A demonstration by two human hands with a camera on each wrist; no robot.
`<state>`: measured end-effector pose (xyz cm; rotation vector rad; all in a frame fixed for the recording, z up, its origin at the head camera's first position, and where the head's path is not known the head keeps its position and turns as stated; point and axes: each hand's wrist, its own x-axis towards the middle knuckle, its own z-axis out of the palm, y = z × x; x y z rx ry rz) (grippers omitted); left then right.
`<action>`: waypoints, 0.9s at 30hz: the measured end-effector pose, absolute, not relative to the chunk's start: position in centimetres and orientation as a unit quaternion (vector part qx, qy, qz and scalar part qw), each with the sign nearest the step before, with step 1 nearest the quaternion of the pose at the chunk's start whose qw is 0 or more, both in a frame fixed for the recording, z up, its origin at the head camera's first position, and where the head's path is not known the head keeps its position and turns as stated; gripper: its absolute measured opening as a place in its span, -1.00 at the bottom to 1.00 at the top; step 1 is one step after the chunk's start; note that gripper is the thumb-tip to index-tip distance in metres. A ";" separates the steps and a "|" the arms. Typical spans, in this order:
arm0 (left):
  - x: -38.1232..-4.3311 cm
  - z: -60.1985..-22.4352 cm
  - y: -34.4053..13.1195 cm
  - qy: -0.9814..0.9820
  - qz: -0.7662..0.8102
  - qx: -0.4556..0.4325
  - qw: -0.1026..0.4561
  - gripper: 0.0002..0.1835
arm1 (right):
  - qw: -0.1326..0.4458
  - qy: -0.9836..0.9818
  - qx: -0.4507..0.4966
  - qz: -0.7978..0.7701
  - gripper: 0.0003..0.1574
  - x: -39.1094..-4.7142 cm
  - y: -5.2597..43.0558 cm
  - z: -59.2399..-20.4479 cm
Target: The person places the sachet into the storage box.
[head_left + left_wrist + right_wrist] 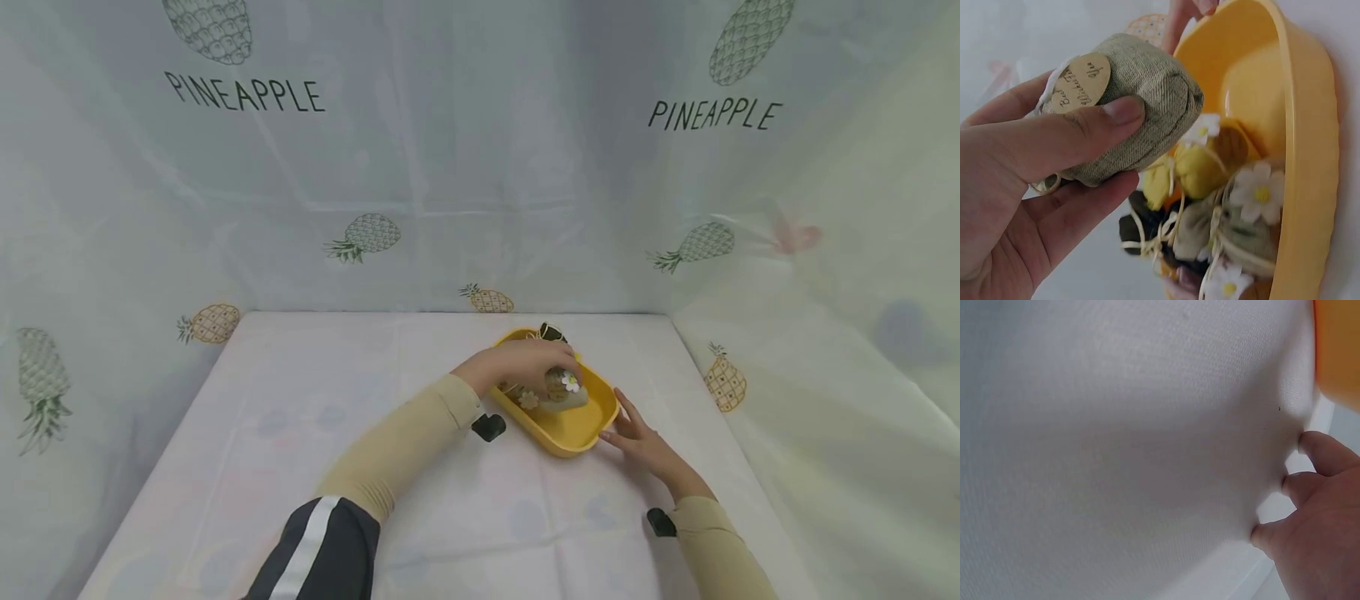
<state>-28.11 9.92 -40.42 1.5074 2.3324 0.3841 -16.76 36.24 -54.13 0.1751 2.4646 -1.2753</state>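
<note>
My left hand (525,364) reaches over the yellow tray (547,442), palm side in the left wrist view. Its thumb and fingers pinch a grey-green cloth sachet (1147,75), which carries a round paper tag (1088,81) with handwritten-style lettering. Below it in the tray lie several more sachets: a yellow one (1200,172), a dark one (1138,228) and a sage one with a white felt flower (1262,194). At the tray's near right corner is my right hand (645,446), fingers spread, thumb and fingertips right at the outer wall. Several of its fingertips rest on the tablecloth.
A white cloth (450,533) covers the table. Behind it and to the right hangs a pale curtain (480,167) printed with pineapples. Dark straps (489,427) stick out at the wrists.
</note>
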 end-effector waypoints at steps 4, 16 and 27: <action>-27.8 -41.1 11.8 0.819 0.123 0.534 0.169 -0.43 | 0.180 0.872 0.063 -0.451 0.23 -16.9 36.3 -54.0; -27.8 -42.2 14.7 0.806 0.091 0.556 0.182 -0.33 | 0.183 0.868 0.069 -0.457 0.23 -16.5 35.7 -54.0; -28.8 -44.3 17.0 0.789 0.006 0.603 0.119 -0.39 | 0.180 0.873 0.060 -0.449 0.22 -16.5 36.0 -54.0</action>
